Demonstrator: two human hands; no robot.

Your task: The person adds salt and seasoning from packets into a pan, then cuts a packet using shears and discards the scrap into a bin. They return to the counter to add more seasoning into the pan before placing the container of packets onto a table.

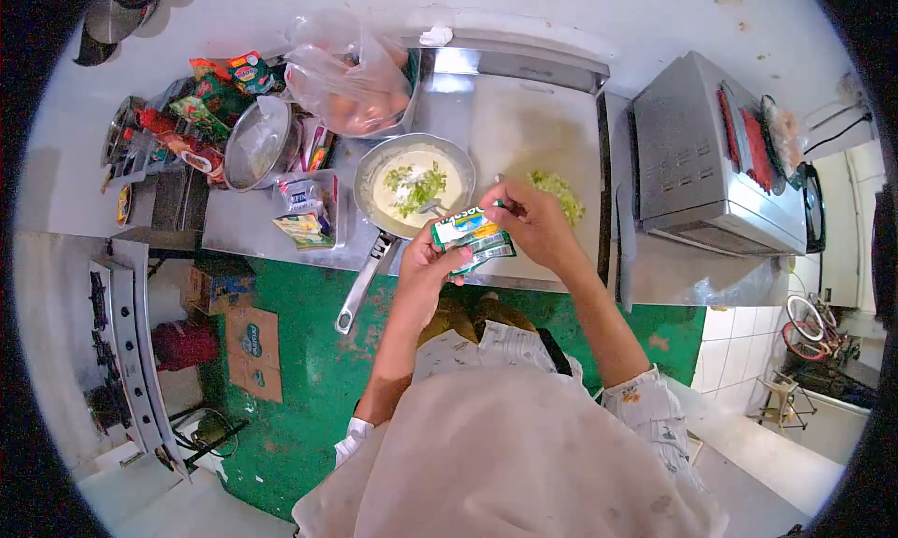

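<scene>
In the head view my left hand (428,262) grips a green, white and yellow seasoning sachet (468,231) over the front edge of the counter. The fingers of my right hand (528,218) are pinched at the sachet's upper right corner. Just beyond my hands is a frying pan (358,290), its handle pointing toward me. A pale batter (383,187) fills it, topped with chopped green vegetable (409,194) and a little white powder. A metal utensil (432,208) rests in the batter, partly hidden by my hands. More chopped greens (558,194) lie behind my right hand on a white cutting board (505,117).
Eggs in a plastic bag (351,89) stand behind the pan. To the left are a metal strainer bowl (251,150), a plastic container of packets (307,210) and several sauce packs (182,145). A silver oven (720,154) stands right. Cardboard (253,351) lies on the green floor.
</scene>
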